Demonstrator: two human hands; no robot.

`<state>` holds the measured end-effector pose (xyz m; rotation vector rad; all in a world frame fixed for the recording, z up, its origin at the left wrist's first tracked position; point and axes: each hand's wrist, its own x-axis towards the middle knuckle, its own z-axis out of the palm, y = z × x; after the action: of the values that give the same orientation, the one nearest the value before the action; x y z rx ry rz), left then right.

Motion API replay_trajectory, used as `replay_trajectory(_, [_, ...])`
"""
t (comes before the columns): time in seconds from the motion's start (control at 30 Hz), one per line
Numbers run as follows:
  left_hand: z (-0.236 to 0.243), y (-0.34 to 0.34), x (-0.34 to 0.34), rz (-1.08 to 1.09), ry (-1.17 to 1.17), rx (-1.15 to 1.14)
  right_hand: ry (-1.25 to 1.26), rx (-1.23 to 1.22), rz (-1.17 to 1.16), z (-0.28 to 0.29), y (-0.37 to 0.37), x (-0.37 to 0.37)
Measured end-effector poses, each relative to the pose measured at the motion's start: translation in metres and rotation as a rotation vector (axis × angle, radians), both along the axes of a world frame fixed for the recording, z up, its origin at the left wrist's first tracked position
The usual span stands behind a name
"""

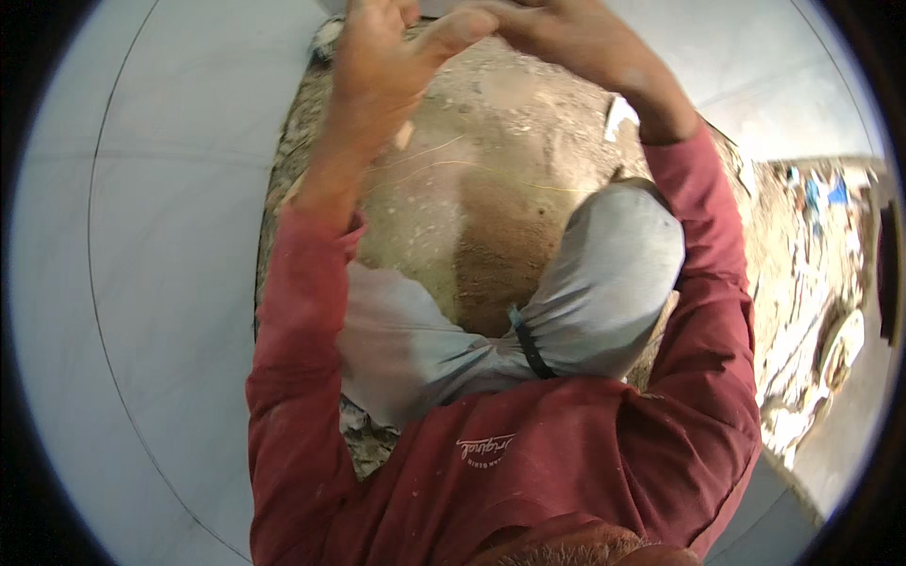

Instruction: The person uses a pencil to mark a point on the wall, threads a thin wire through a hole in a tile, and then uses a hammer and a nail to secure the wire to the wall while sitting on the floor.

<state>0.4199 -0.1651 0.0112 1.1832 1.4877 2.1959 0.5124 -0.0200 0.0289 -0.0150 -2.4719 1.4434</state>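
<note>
My left hand [387, 61] is raised at the top of the head view, its thumb stretched out to the right, away from the fingers. The upper edge cuts off part of those fingers, and nothing shows in the hand. Coming in from the right, my right hand [590, 42] has its leading end at the tip of my left thumb; whether they touch is unclear. Blur and the frame's edge hide most of its fingers. Below both hands is a patch of bare earth [425, 217], with a thin yellow string [444, 163] lying loosely across it.
Large pale tiles [179, 236] border the earth on the left, and another pale tiled surface [755, 75] lies at the upper right. My bent knee [623, 255] rises over the dirt. Rubble and scraps [802, 283], with a blue piece [836, 192], lie in sunlight at right.
</note>
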Motion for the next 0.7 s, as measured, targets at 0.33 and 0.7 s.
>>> replay_trajectory(0.33, [0.009,-0.094,-0.115,-0.304,0.163,-1.223,-0.549,0.874,-0.958,-0.195,0.217,0.243])
replay_trajectory(0.7, [0.008,-0.029,-0.080,-0.408,0.695,-1.074,-0.301,0.601,-0.951,-0.099,0.272,0.304])
